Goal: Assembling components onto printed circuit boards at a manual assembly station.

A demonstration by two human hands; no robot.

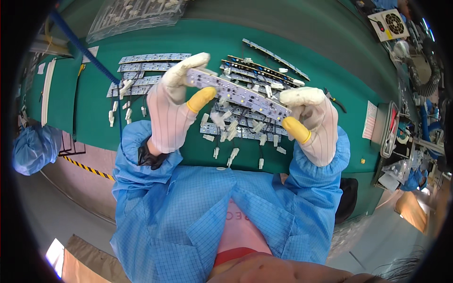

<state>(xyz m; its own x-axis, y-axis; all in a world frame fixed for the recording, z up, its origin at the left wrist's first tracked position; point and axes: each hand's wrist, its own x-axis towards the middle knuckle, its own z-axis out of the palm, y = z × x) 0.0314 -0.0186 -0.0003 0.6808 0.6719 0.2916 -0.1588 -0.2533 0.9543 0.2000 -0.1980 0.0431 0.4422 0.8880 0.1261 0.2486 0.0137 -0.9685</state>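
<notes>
Between both hands I hold up a long white LED circuit board point(240, 96), tilted down toward its right end. My left hand point(177, 101), in a striped white glove with a yellow thumb cot, pinches its left end. At the other end my right hand point(314, 122), gloved alike, grips the board between thumb and fingers. Below it lie more LED boards point(245, 133) with black wires and white plug connectors point(231, 134). Beyond my left hand rests another group of LED strips point(155, 58). Farther back on the right are dark-edged strips point(259, 70).
The boards lie on a green work mat point(198, 35). A blue coiled hose point(85, 47) hangs at the left. Pliers point(336, 100) lie right of my right hand. Clear plastic trays point(134, 16) stand at the back, and a metal bin point(388, 129) stands at the right edge.
</notes>
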